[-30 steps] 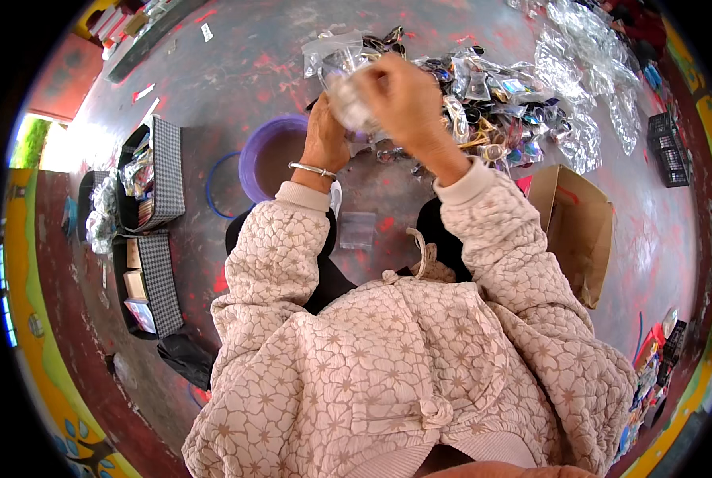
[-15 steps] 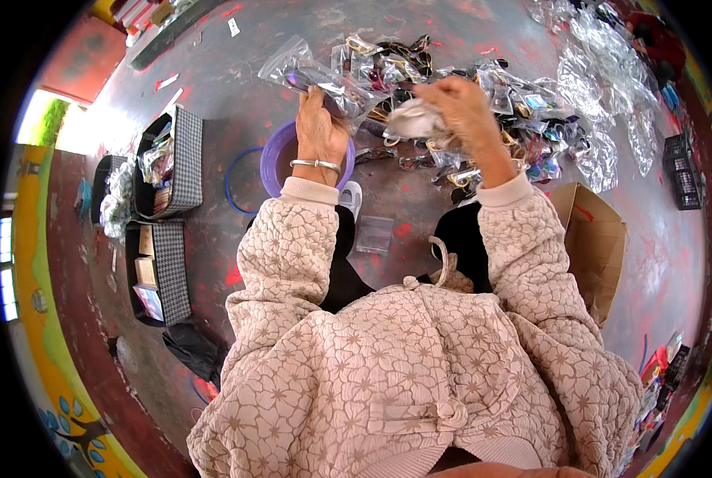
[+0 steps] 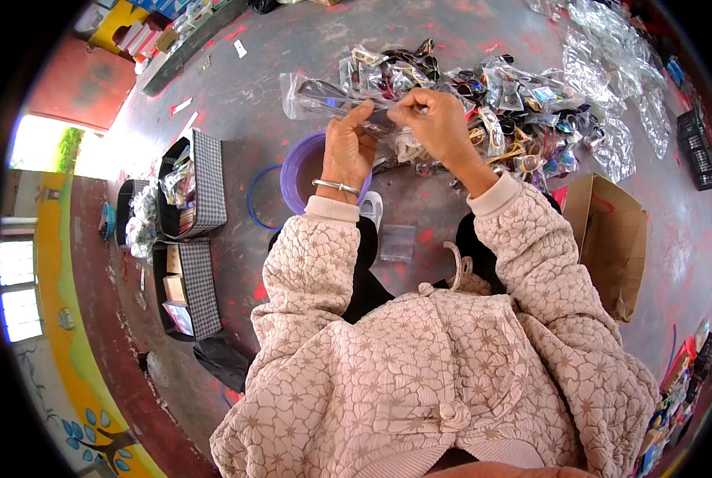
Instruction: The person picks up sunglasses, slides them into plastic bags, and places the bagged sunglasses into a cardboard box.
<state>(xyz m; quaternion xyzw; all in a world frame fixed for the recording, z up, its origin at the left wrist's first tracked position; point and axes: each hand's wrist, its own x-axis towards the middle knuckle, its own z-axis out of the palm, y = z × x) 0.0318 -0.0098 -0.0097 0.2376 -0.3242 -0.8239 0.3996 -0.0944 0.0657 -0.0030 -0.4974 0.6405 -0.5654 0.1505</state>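
My left hand (image 3: 346,150) is closed on a clear plastic bag (image 3: 294,97) with dark sunglasses (image 3: 328,97) in it, held over the far side of a purple basin (image 3: 292,171). At the bag's right end, my right hand (image 3: 440,127) has its thumb and finger pinched together. A crumpled white cloth (image 3: 408,148) hangs under that palm, partly covered by the hand. Whether the right fingertips touch the bag itself I cannot tell. Just beyond both hands lies a heap of sunglasses (image 3: 523,143), many in clear bags.
Checkered storage boxes (image 3: 209,183) stand at the left with packets and small boxes inside. An open cardboard box (image 3: 615,247) is at my right. Loose clear plastic wrapping (image 3: 611,56) and a black crate (image 3: 697,151) lie far right. A flat clear bag (image 3: 397,243) rests between my feet.
My right hand has moved left with the white cloth, up to the end of the bag, and its fingers have come together. The left hand still holds the bag. The whole view has shifted slightly.
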